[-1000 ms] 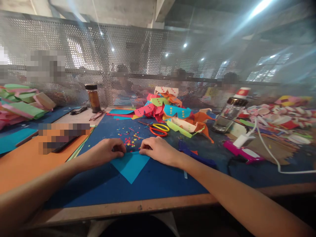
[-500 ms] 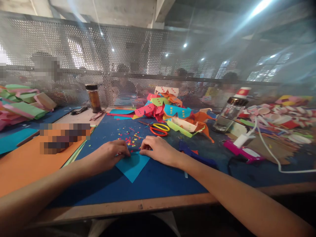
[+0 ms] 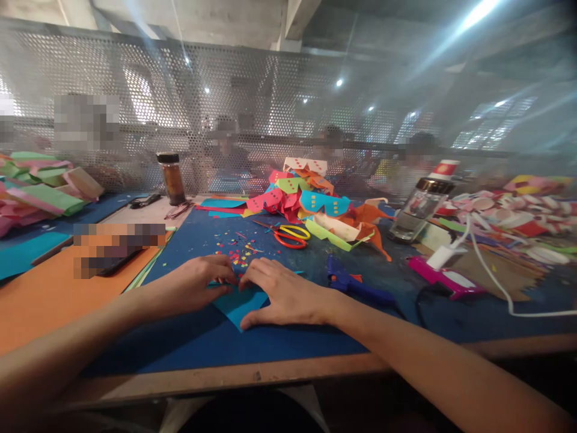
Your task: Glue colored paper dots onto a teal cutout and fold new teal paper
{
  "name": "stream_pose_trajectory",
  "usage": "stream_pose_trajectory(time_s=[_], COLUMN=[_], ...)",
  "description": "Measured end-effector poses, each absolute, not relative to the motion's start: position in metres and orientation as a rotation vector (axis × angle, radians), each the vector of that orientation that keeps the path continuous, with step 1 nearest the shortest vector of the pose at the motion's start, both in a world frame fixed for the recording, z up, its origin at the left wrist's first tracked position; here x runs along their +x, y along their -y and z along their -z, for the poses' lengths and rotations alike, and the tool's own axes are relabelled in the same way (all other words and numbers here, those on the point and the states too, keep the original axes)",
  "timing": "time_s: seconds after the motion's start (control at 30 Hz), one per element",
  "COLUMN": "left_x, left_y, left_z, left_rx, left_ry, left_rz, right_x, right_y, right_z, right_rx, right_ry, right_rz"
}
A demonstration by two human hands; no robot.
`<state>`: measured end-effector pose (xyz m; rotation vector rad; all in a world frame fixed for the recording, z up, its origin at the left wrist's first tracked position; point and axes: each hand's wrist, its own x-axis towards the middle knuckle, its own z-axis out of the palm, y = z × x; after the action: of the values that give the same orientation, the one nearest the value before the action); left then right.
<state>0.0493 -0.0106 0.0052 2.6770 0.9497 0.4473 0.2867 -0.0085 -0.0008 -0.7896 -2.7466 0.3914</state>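
Note:
A sheet of blue paper [image 3: 235, 305], folded to a point at the bottom, lies on the blue tabletop between my hands. My left hand [image 3: 205, 281] is closed at its upper left edge, thumb and curled fingers pinching the paper. Over the right part of the sheet rests my right hand [image 3: 282, 294], open, its thumb stretched down to the bottom corner and its fingers along the top. That hand hides much of the sheet's right side. Scissors with red and yellow handles [image 3: 292, 236] lie just beyond, beside scattered paper bits [image 3: 241, 249].
A blue glue gun [image 3: 356, 285] lies right of my hand. Behind are a pile of cut-paper shapes [image 3: 325, 203], a glass bottle [image 3: 415, 210] and a brown-filled jar [image 3: 172, 180]. Orange paper [image 3: 49, 307] bears a phone [image 3: 119, 261] at left. People sit behind the perforated screen [image 3: 265, 90].
My right hand has slid left and spread from a pinch, its thumb now at the paper's lower corner. The left hand stays nearly in place.

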Motion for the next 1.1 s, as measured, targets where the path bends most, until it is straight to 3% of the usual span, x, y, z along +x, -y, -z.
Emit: stream_pose_trajectory(time_s=[0.3,0.67,1.1], left_x=[0.039,0.043,0.050], left_y=[0.009,0.009,0.017], left_z=[-0.007,-0.010,-0.005], left_rx=[2.645,2.594,2.521], left_ry=[-0.890,-0.961,-1.266], left_rz=[-0.375,-0.424,-0.479], right_x=[0.286,0.294,0.286], right_y=[0.004,-0.003,-0.001], right_z=[0.005,-0.006,0.002], right_rx=[-0.774,-0.699,-0.926], right_ry=[2.700,2.690,2.589], right_rz=[-0.316,-0.466,-0.374])
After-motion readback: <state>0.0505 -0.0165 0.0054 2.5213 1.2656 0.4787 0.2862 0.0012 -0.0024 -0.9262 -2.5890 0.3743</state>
